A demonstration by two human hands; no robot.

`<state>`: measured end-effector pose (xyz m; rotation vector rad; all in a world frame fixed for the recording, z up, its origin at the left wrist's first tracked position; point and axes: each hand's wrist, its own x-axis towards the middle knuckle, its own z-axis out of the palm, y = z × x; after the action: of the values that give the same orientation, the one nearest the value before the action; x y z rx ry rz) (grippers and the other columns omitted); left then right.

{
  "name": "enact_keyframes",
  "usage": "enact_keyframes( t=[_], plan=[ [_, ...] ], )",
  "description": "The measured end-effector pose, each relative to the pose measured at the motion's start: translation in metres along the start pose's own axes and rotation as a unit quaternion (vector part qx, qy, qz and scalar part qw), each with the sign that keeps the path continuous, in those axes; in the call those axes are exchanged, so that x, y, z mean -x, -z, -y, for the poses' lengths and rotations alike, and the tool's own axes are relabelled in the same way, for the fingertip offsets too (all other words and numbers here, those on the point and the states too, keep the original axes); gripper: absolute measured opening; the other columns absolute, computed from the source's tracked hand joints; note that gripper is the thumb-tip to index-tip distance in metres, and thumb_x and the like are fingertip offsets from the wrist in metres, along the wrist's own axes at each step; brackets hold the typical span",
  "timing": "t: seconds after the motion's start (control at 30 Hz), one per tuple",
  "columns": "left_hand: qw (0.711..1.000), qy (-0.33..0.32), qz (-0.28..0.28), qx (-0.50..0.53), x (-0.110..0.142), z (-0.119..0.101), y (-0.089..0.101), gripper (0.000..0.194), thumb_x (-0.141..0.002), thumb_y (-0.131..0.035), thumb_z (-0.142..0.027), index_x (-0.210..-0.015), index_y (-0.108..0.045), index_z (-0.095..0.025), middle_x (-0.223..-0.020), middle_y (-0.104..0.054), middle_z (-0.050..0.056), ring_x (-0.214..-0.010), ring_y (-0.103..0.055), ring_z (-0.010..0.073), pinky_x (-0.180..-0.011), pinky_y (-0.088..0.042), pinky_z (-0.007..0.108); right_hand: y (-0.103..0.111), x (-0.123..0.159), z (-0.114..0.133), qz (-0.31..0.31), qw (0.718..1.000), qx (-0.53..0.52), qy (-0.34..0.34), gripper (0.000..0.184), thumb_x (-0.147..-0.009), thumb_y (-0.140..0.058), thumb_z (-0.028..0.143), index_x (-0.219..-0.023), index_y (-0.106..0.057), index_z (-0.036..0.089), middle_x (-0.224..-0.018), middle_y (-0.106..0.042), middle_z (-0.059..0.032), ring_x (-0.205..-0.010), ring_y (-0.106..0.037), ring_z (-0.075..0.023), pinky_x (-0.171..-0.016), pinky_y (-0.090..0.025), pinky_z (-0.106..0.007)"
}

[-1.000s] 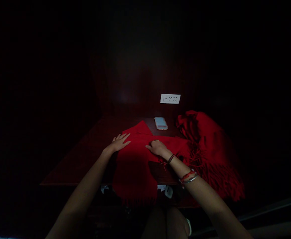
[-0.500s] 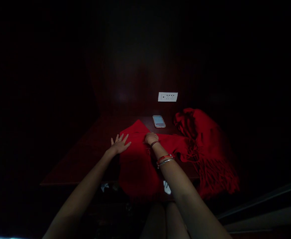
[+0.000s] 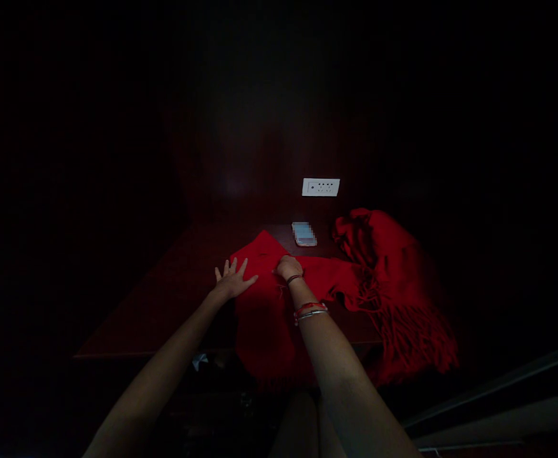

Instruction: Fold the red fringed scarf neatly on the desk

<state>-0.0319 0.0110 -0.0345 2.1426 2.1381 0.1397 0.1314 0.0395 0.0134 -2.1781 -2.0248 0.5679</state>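
Observation:
A red fringed scarf lies bent at an angle on the dark wooden desk. Its near end hangs over the front edge, and another stretch runs right into a bunched heap. My left hand rests flat on the scarf's left side, fingers spread and thumb pointing right. My right hand, with bracelets at the wrist, is on the scarf close to the bend. Its fingers are curled down and closed on the cloth, the tips partly hidden.
Behind the scarf lies a phone, its screen blurred. A white power socket is set in the dark back panel. The heaped red fabric with long tassels takes up the right side. Most surroundings are very dark.
My left hand has slid slightly right, and the scarf's hanging part has shifted right with it. My right forearm has swung a little left, and the white object beside it is now hidden.

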Motion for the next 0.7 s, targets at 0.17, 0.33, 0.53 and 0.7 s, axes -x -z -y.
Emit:
enact_keyframes(
  t=[0.17, 0.33, 0.53, 0.7],
  plan=[
    [1.0, 0.003, -0.009, 0.006, -0.001, -0.002, -0.003, 0.08, -0.064, -0.02, -0.07, -0.129, -0.011, -0.024, -0.134, -0.008, 0.01, -0.119, -0.001, 0.0337, -0.088, -0.005, 0.057, 0.0, -0.007, -0.004, 0.001, 0.999, -0.033, -0.024, 0.047, -0.059, -0.062, 0.028, -0.103, -0.053, 0.013, -0.104, -0.054, -0.013, -0.09, -0.054, -0.0203, -0.065, -0.045, -0.023],
    [0.999, 0.016, -0.037, 0.001, 0.0, -0.006, -0.006, 0.076, -0.067, -0.02, -0.067, -0.128, -0.014, -0.023, -0.134, -0.01, 0.01, -0.119, -0.003, 0.0332, -0.089, -0.007, 0.056, 0.005, -0.008, 0.012, -0.008, 0.999, -0.05, -0.009, 0.036, -0.067, -0.053, 0.026, -0.101, -0.053, 0.014, -0.103, -0.055, -0.0114, -0.091, -0.053, -0.0186, -0.063, -0.043, -0.02],
    [0.997, 0.034, -0.065, -0.002, 0.0, -0.01, -0.012, 0.077, -0.067, -0.02, -0.067, -0.128, -0.015, -0.02, -0.133, -0.014, 0.012, -0.119, -0.006, 0.0321, -0.09, -0.008, 0.054, 0.001, 0.005, 0.025, -0.035, 0.997, -0.068, 0.008, 0.041, -0.072, -0.046, 0.024, -0.111, -0.043, 0.01, -0.106, -0.052, -0.0148, -0.092, -0.052, -0.0189, -0.067, -0.042, -0.022],
    [0.995, 0.033, -0.085, 0.031, 0.001, -0.01, -0.01, 0.073, -0.07, -0.017, -0.064, -0.128, -0.014, -0.019, -0.132, -0.016, 0.012, -0.119, -0.008, 0.0312, -0.09, -0.01, 0.053, 0.01, 0.013, 0.017, -0.055, 0.997, -0.058, 0.015, 0.039, -0.071, -0.047, 0.017, -0.109, -0.044, 0.01, -0.101, -0.055, -0.0142, -0.088, -0.054, -0.0184, -0.066, -0.042, -0.021]
  ],
)
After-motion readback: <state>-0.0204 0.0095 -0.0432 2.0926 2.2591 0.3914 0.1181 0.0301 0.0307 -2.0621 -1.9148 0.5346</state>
